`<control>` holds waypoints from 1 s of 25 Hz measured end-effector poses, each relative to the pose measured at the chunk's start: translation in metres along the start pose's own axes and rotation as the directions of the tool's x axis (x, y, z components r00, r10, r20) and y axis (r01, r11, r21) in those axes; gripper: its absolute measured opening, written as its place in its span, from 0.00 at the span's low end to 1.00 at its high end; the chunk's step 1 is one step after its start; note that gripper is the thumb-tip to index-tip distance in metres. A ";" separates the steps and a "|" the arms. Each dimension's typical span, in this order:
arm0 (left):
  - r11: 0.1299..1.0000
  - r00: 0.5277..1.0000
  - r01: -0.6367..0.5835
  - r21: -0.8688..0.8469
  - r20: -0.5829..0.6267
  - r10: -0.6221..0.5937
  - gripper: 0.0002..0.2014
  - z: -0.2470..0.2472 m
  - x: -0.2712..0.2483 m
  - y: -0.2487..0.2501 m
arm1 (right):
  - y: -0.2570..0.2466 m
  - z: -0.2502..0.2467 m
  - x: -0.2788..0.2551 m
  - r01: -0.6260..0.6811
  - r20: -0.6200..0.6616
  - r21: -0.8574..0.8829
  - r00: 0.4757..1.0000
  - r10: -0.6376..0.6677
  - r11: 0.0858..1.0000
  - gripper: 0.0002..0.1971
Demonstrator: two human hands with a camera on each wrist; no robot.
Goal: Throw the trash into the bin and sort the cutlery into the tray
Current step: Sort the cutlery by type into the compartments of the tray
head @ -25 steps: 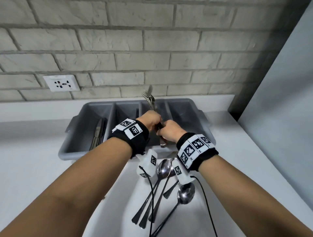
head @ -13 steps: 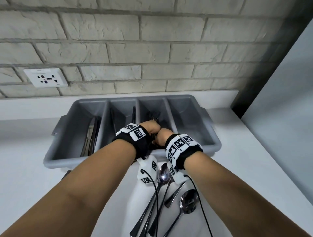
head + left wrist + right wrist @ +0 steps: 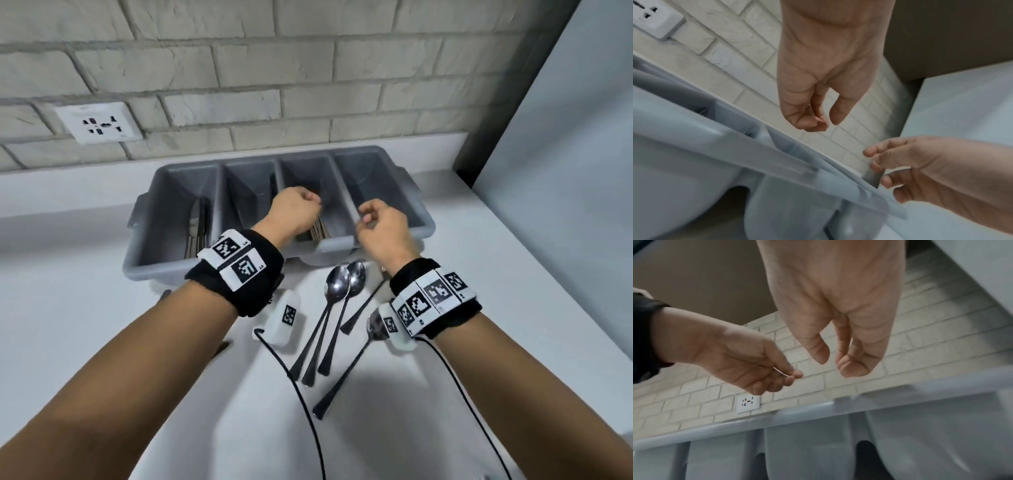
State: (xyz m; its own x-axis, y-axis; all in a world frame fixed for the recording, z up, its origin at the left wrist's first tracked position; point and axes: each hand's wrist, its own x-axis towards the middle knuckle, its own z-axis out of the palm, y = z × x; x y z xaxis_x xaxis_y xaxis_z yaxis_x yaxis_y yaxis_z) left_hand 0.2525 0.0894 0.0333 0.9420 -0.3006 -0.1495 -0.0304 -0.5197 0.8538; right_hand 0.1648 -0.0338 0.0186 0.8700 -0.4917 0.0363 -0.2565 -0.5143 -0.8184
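Note:
The grey four-compartment cutlery tray (image 3: 154, 267) stands against the brick wall. Forks (image 3: 320, 230) lie in its third compartment from the left, and knives (image 3: 197, 228) lie in the leftmost one. My left hand (image 3: 313, 202) hovers over the forks, fingers loosely curled and holding nothing, as the left wrist view (image 3: 826, 121) confirms. My right hand (image 3: 366, 214) hangs over the divider beside the rightmost compartment, also loosely curled and empty (image 3: 830, 365). Several spoons (image 3: 337, 284) lie on the white counter in front of the tray, one partly under my right wrist.
A wall socket (image 3: 99, 123) sits on the brick wall at the left. A tall grey panel (image 3: 565, 171) bounds the counter on the right. Black cables (image 3: 308, 411) run from the wrist cameras across the counter. The tray's rightmost compartment (image 3: 373, 192) holds nothing visible.
Both hands lowered the bundle of forks into the tray's third compartment and let go. They have moved apart and hold nothing.

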 end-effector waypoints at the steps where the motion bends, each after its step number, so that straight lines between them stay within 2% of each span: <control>1: 1.000 0.999 -0.002 0.028 0.048 0.001 0.09 0.001 -0.018 -0.003 | 0.005 -0.008 -0.014 -0.025 0.007 0.014 1.000 0.025 1.000 0.09; 3: 0.988 0.985 0.015 0.151 0.165 -0.040 0.06 0.007 -0.048 -0.014 | 0.023 -0.017 -0.034 -0.099 0.032 -0.008 0.995 0.099 0.995 0.08; 5: 0.937 0.964 0.018 0.349 0.241 -0.108 0.11 0.020 -0.069 -0.029 | 0.042 -0.021 -0.050 -0.159 0.062 -0.187 0.983 0.173 0.969 0.11; 7: 0.864 0.943 0.006 0.504 0.284 -0.172 0.13 0.035 -0.080 -0.047 | 0.057 -0.021 -0.062 -0.205 0.144 -0.330 0.954 0.264 0.921 0.15; 10: 0.784 0.947 -0.019 0.620 0.263 -0.184 0.07 0.052 -0.094 -0.064 | 0.069 -0.012 -0.070 -0.225 0.264 -0.398 0.901 0.346 0.889 0.15; 12: 0.763 0.964 -0.024 0.646 0.217 -0.154 0.10 0.063 -0.099 -0.070 | 0.075 -0.005 -0.071 -0.177 0.267 -0.468 0.906 0.329 0.866 0.13; 15: 0.776 0.984 0.024 0.630 0.122 -0.129 0.14 0.073 -0.103 -0.070 | 0.080 -0.003 -0.068 -0.085 0.257 -0.590 0.923 0.287 0.803 0.15; 18: 0.791 0.981 0.048 0.611 0.122 -0.153 0.14 0.076 -0.102 -0.071 | 0.087 -0.009 -0.062 -0.080 0.240 -0.579 0.934 0.263 0.811 0.16; 20: 0.793 0.975 0.056 0.606 0.138 -0.175 0.14 0.074 -0.101 -0.069 | 0.093 -0.015 -0.055 -0.146 0.181 -0.500 0.946 0.268 0.854 0.15; 23: 0.811 0.972 0.063 0.582 0.150 -0.182 0.15 0.071 -0.098 -0.067 | 0.098 -0.020 -0.044 -0.251 0.011 -0.291 0.964 0.265 0.923 0.10; 25: 0.843 0.966 0.109 0.526 0.145 -0.215 0.16 0.067 -0.099 -0.061 | 0.101 -0.020 -0.035 -0.271 -0.033 -0.145 0.963 0.269 0.952 0.10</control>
State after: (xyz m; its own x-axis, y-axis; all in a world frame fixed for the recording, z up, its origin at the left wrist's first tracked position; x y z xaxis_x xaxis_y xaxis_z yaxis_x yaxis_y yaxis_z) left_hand 0.1386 0.0972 -0.0370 0.8678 -0.2944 -0.4003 -0.0991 -0.8920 0.4411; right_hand 0.0999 -0.0824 -0.0535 0.7546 -0.6349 -0.1659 -0.5407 -0.4584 -0.7053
